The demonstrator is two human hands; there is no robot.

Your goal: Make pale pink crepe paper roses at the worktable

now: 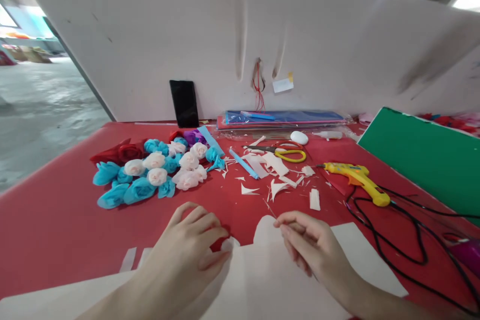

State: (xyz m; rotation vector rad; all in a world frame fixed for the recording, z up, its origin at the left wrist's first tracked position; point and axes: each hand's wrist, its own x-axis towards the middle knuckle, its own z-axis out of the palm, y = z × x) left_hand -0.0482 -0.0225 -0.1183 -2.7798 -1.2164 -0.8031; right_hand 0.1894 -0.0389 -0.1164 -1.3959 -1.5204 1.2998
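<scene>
My left hand is curled over the white paper sheet, thumb and forefinger closing at a small rounded piece of white paper. In my right hand, a thin stick is pinched between thumb and forefinger, pointing up and left. A rounded white paper shape lies just left of those fingertips. White paper scraps are scattered beyond both hands. Past my left hand sits a cluster of blue, pink-white, red and purple paper flowers.
To the right lie a yellow glue gun and its black cable, near a green board. Scissors, a blue strip and a white oval object are farther back. A black phone leans on the white partition.
</scene>
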